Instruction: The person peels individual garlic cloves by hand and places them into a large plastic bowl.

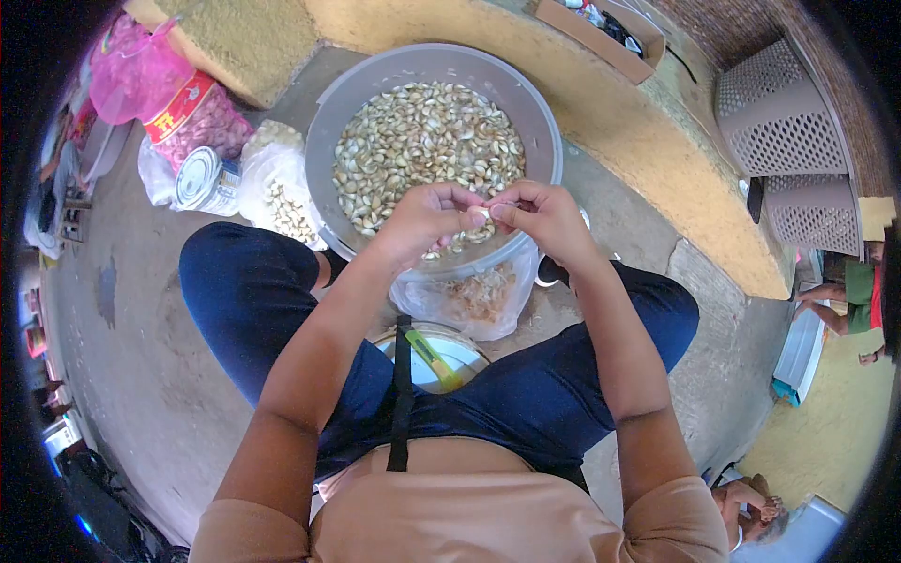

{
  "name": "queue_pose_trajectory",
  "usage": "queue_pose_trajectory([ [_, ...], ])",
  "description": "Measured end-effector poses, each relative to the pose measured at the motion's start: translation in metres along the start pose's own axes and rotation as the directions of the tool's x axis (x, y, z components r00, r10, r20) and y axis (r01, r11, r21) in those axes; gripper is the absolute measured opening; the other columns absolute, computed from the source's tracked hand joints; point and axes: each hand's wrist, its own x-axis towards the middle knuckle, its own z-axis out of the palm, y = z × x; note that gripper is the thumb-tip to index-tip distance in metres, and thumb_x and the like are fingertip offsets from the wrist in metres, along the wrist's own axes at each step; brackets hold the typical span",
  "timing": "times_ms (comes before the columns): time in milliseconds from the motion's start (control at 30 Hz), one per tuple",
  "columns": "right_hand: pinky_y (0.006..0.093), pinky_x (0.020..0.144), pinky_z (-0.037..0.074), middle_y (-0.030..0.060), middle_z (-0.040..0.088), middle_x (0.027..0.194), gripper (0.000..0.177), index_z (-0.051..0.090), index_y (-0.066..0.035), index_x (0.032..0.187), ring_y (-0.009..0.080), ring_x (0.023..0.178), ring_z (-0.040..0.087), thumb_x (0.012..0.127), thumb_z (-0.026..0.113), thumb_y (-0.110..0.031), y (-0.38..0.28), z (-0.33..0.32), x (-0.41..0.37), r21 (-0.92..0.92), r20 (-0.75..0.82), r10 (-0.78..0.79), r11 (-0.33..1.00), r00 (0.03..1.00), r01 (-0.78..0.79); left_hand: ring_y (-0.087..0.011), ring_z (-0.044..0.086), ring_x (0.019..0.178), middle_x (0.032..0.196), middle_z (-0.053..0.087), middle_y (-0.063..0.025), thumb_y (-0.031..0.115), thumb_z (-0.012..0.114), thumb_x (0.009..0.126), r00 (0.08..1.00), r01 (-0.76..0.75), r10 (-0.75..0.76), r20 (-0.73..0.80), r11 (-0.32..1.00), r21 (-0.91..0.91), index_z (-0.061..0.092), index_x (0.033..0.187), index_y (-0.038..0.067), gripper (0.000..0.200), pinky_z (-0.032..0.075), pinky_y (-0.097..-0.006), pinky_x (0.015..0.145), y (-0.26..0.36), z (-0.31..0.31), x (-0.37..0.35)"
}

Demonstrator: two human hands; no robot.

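Note:
A large grey tub [314, 169] full of garlic cloves [422, 131] stands on the floor in front of me. Over its near side, both hands meet with fingertips pinched around one small pale garlic clove [485, 214]. My left hand [427, 220] grips it from the left, and my right hand [544, 218] from the right. The fingers partly cover the clove. Below the tub's near rim lies a clear plastic bag [493, 305] with brownish peelings. Between my legs, a yellow-green tool [432, 359], perhaps a cutter, rests on a white round lid [460, 352].
Left of the tub are a bag of peeled cloves [286, 206], a tin can [206, 183] and pink mesh sacks [202, 127]. A low yellow wall [638, 155] runs behind, bearing a cardboard box [601, 38]. Other people [746, 507] sit at the right edge.

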Motion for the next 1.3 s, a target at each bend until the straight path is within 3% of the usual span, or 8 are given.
queue_pose_trajectory([
  [300,0.0223,0.052,0.043,0.0035,0.056,0.069,0.016,0.058,0.0,0.085,0.009,0.059,0.052,0.079,0.057,-0.015,0.011,0.011,0.003,0.252,-0.067,0.138,0.961,0.988,-0.117,-0.0011,0.037,0.047,0.059,0.048,0.0052,0.008,0.068,0.068,0.983,-0.174,0.182,-0.028,0.965,0.197,0.054,0.09,0.004,0.026,0.029,-0.0166,0.043,-0.004,0.008,0.001],
  [500,0.0252,0.048,0.046,0.0044,0.055,0.069,0.017,0.057,0.002,0.088,0.0113,0.06,0.051,0.082,0.053,-0.014,0.018,0.019,0.007,0.461,-0.09,0.265,0.866,0.96,-0.195,-0.0016,0.035,0.047,0.074,0.055,0.0002,0.004,0.069,0.066,0.817,-0.444,0.577,-0.007,0.637,0.63,0.052,0.099,0.003,0.037,0.031,-0.0169,0.045,-0.014,0.01,0.006],
  [600,0.0257,0.048,0.047,0.0046,0.054,0.068,0.016,0.057,0.002,0.087,0.0118,0.06,0.051,0.082,0.053,-0.013,0.018,0.02,0.008,0.442,-0.118,0.256,0.879,0.96,-0.18,-0.0026,0.035,0.046,0.082,0.056,-0.0028,0.003,0.07,0.065,0.819,-0.425,0.571,-0.059,0.673,0.606,0.05,0.103,0.003,0.043,0.032,-0.0165,0.045,-0.011,0.012,0.003],
  [700,0.0248,0.049,0.046,0.0053,0.055,0.069,0.014,0.057,0.002,0.086,0.0113,0.061,0.052,0.082,0.053,-0.011,0.022,0.022,0.009,0.32,-0.19,0.181,0.941,0.965,-0.113,-0.003,0.036,0.045,0.075,0.054,-0.0014,0.009,0.066,0.071,0.868,-0.393,0.483,-0.119,0.812,0.431,0.051,0.101,0.006,0.034,0.031,-0.0169,0.042,-0.018,0.01,0.009],
  [800,0.0232,0.051,0.045,0.0049,0.056,0.069,0.013,0.056,0.001,0.086,0.0096,0.061,0.052,0.081,0.054,-0.011,0.023,0.025,0.01,0.002,-0.286,-0.035,0.999,0.957,0.038,-0.0066,0.047,0.052,0.082,0.058,-0.0038,0.022,0.064,0.075,0.986,0.15,-0.144,-0.087,0.986,0.069,0.054,0.1,0.006,0.032,0.037,-0.0201,0.042,-0.011,-0.001,0.008],
  [967,0.0212,0.054,0.043,0.0025,0.055,0.068,0.013,0.055,0.001,0.087,0.0072,0.059,0.051,0.082,0.053,-0.011,0.025,0.029,0.009,-0.252,-0.318,-0.3,0.941,0.899,0.225,-0.0029,0.037,0.044,0.077,0.056,-0.0015,0.026,0.061,0.077,0.996,0.085,-0.086,0.005,0.976,-0.199,0.053,0.095,0.003,0.03,0.026,-0.0166,0.035,-0.02,-0.003,0.012],
  [1133,0.0233,0.052,0.046,0.0059,0.057,0.071,0.014,0.056,0.002,0.087,0.0099,0.063,0.054,0.082,0.053,-0.011,0.021,0.028,0.009,0.231,-0.286,0.012,0.971,0.958,0.057,-0.0029,0.036,0.043,0.07,0.051,0.0002,0.013,0.06,0.077,0.999,0.025,-0.03,-0.039,0.993,-0.118,0.05,0.096,0.003,0.024,0.025,-0.0165,0.035,-0.016,0.001,0.009],
  [1300,0.0246,0.051,0.047,0.0038,0.054,0.073,0.016,0.054,0.001,0.091,0.0101,0.062,0.052,0.083,0.051,-0.013,0.036,0.028,0.013,0.643,-0.181,0.233,0.763,0.955,-0.064,-0.0041,0.039,0.045,0.082,0.056,-0.0024,0.008,0.062,0.071,0.998,-0.014,0.008,-0.062,0.996,-0.092,0.049,0.1,0.003,0.032,0.028,-0.0165,0.038,-0.018,-0.001,0.009],
])
